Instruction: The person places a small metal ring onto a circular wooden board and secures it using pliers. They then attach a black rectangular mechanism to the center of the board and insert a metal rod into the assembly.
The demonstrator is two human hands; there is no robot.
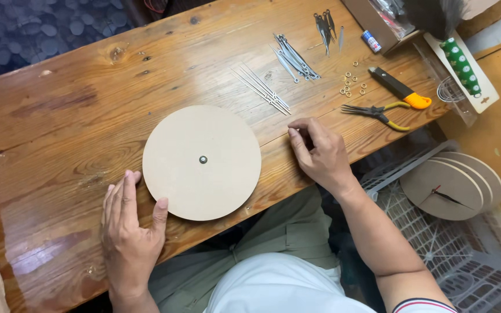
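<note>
Nearest the camera: the person's lap in a white shirt and olive trousers, then the left hand (129, 229) lying flat on the wooden table (47, 116), fingers spread and relaxed, holding nothing, thumb tip touching the rim of the round board disc (202, 162) at about its 7 o'clock. The disc lies flat mid-table with a small metal fitting (203, 159) seated in its centre hole. The right hand (320, 153) rests at the disc's 3 o'clock, just beside its edge, fingers curled inward; whether they pinch anything I cannot tell. At 1 o'clock from the disc: thin long rods (262, 90), a pile of metal clock hands (296, 58), small ring washers (352, 84), pliers (378, 111), a utility knife (400, 88). Judgement: centre fitting in, no hands mounted on this disc yet. Finished discs with hands (453, 182) sit in a crate at 3 o'clock.
</note>
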